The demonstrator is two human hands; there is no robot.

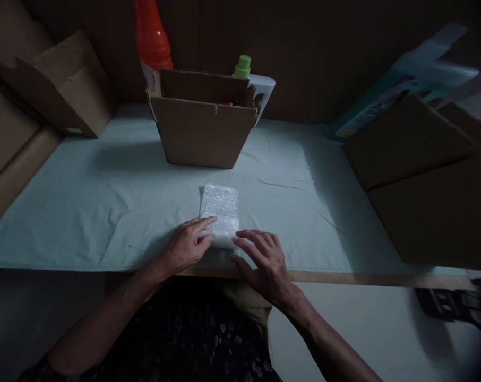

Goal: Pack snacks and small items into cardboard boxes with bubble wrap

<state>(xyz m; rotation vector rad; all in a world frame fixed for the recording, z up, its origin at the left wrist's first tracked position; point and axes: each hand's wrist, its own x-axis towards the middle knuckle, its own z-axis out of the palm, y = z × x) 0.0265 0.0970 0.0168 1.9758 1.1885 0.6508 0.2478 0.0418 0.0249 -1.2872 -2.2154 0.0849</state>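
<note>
well, box behind bubble wrap holds something red

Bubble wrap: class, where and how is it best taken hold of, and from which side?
Probably grip the bubble wrap by both side edges of its near end, one hand from the left, one from the right. That end looks thicker, rolled or folded, while the far part lies flat on the cloth, offering less to pinch. The box stands beyond the far end.
</note>
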